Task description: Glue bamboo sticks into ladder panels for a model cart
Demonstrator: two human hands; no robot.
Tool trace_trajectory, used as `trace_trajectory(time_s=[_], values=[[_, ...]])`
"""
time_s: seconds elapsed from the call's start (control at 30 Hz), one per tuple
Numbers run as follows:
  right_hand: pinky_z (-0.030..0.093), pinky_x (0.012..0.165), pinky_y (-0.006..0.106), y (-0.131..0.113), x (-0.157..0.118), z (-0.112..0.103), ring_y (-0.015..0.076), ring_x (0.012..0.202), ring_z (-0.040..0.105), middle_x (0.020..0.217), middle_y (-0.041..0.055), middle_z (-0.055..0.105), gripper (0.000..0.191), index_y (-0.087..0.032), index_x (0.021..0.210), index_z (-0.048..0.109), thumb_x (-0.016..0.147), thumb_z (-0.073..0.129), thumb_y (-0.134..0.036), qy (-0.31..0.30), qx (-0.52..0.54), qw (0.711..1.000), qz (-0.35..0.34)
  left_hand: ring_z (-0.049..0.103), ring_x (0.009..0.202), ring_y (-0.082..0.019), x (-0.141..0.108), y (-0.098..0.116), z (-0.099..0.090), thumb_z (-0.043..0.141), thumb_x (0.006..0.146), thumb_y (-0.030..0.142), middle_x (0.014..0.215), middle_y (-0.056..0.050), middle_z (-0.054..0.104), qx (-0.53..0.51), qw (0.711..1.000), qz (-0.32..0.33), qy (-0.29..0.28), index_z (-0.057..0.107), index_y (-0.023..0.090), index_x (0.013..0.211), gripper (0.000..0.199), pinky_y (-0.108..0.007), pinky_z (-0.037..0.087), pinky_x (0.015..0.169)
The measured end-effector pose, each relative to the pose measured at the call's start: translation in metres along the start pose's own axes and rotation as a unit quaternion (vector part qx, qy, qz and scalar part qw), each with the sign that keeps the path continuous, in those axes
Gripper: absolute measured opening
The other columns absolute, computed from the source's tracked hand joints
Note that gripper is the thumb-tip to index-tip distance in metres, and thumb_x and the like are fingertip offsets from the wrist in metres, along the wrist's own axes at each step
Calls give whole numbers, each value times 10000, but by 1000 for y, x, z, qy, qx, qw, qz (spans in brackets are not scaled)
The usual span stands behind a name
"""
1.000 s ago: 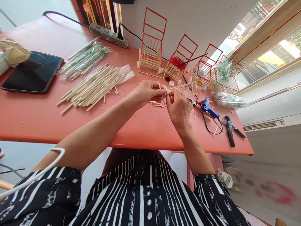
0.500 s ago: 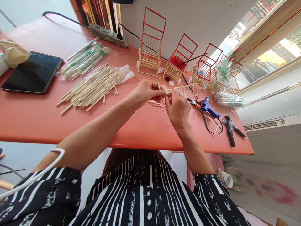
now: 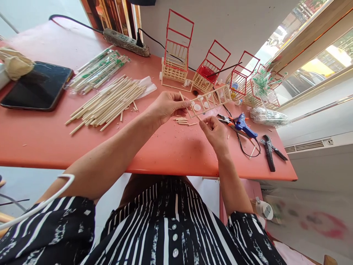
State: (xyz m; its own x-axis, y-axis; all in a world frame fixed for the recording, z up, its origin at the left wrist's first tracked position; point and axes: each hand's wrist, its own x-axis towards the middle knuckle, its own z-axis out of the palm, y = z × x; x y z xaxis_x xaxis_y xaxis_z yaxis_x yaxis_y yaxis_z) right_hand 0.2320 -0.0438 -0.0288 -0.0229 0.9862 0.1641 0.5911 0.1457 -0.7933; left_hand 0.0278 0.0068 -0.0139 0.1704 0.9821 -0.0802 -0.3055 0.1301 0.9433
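Note:
My left hand (image 3: 174, 107) is closed on the left end of a ladder-like frame (image 3: 211, 102) of thin pale wooden sticks, held tilted above the table. Below the frame's lower rail, my right hand (image 3: 215, 132) pinches a short wooden stick (image 3: 199, 117) that shows only in part; its tip is close to the rail, and I cannot tell whether they touch. Several short cut sticks (image 3: 181, 121) lie on the table under the frame. White round caps (image 3: 196, 107) show behind its rungs.
Long sticks (image 3: 107, 105) and wrapped sticks (image 3: 100, 70) lie left, beside a black tablet-like device (image 3: 37, 86). A power strip (image 3: 125, 41) is behind. Red-and-wood miniature chairs (image 3: 176, 55) stand at the back. A blue glue gun (image 3: 245, 127) and black-handled cutters (image 3: 269, 154) lie right.
My right hand has moved down and slightly right, away from my left fingers. The frame has turned so its rungs face me more openly, while my left hand keeps its hold.

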Motion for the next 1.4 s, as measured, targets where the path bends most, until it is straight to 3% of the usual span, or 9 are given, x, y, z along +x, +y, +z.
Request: trace_trajectory(time_s=[0.03, 0.13, 0.27, 0.4, 0.6, 0.9, 1.2, 1.3, 1.4], values=[[325, 574, 260, 3, 0, 3, 106, 543, 345, 590, -108, 346, 96, -219, 877, 601, 849, 648, -298, -22, 24, 999, 12, 601, 511, -71, 0, -1, 0, 866, 780, 110, 618, -6, 664, -5, 1000, 0, 0, 684, 99, 687, 204, -208, 567, 604], [380, 585, 239, 10, -3, 12, 91, 554, 395, 675, -103, 429, 231, -223, 955, 591, 730, 568, -172, -61, 72, 995, 28, 599, 505, -72, 2, -3, -1, 832, 795, 87, 605, -3, 654, -19, 1000, 3, 1, 691, 98, 691, 175, -204, 557, 586], [403, 542, 248, 12, -6, 17, 62, 530, 475, 967, -31, 650, 230, -224, 927, 552, 700, 543, -195, -79, 111, 989, 50, 609, 507, -71, 2, -3, -2, 834, 800, 90, 638, -8, 668, -26, 1000, 1, 9, 694, 106, 704, 170, -211, 568, 605], [499, 666, 265, 10, -2, 13, 114, 762, 637, 1133, 38, 698, 290, -222, 1044, 609, 802, 661, -373, -43, 176, 981, 63, 613, 516, -77, 1, -1, -2, 869, 781, 108, 620, -10, 660, -28, 1000, -6, 7, 687, 113, 685, 206, -213, 574, 624], [499, 766, 257, 5, 8, 7, 165, 1031, 699, 1206, 59, 731, 515, -244, 1104, 696, 876, 631, -701, -114, 216, 965, 93, 618, 531, -90, 0, -4, 1, 858, 808, 132, 608, -21, 666, -30, 999, -14, -9, 715, 116, 692, 186, -228, 577, 626], [475, 749, 249, -1, 16, 17, 137, 930, 695, 1114, 27, 754, 437, -245, 964, 680, 867, 680, -671, -99, 223, 964, 102, 632, 541, -79, -2, -6, 3, 873, 805, 130, 655, -31, 696, -42, 999, -11, -7, 722, 98, 718, 177, -200, 560, 607], [518, 756, 269, 4, 12, 14, 178, 1025, 715, 1193, 49, 765, 348, -268, 1058, 738, 899, 707, -576, -148, 335, 921, 132, 628, 551, -77, 1, -7, -1, 845, 820, 142, 658, -8, 671, -45, 999, 0, 16, 701, 117, 732, 171, -205, 564, 635], [500, 683, 212, 10, 13, 10, 106, 827, 672, 1000, 4, 745, 286, -270, 1054, 749, 850, 808, -463, -121, 409, 895, 133, 637, 568, -73, 3, -1, -5, 824, 839, 151, 694, -10, 685, -43, 998, 10, 41, 693, 119, 751, 161, -206, 574, 659], [368, 508, 157, 14, 15, 3, 47, 549, 424, 714, -72, 537, 244, -287, 1034, 745, 823, 838, -369, -79, 468, 871, 126, 622, 552, -60, 5, 5, -11, 796, 860, 141, 701, -12, 689, -49, 996, 22, 67, 686, 113, 745, 161, -188, 566, 637]])
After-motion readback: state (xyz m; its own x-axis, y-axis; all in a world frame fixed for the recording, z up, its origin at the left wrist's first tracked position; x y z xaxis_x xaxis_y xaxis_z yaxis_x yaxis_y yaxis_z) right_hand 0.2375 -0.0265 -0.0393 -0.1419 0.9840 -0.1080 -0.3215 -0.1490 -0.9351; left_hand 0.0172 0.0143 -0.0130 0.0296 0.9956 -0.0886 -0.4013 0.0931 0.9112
